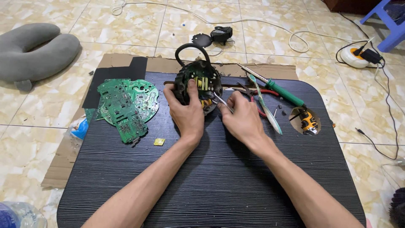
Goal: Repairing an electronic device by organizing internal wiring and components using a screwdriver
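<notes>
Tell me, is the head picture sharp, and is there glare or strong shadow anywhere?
Head view: even, soft light and only faint shadows under the left hand and right hand; mild sheen on the floor tiles; the round circuit assembly is sharp; straight lines bend slightly near the frame edges.

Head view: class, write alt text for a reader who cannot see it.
Left hand steadies a round black board on a dark table while the right hand pokes it with a metal tool. Green boards lie left, a soldering iron right.
</notes>
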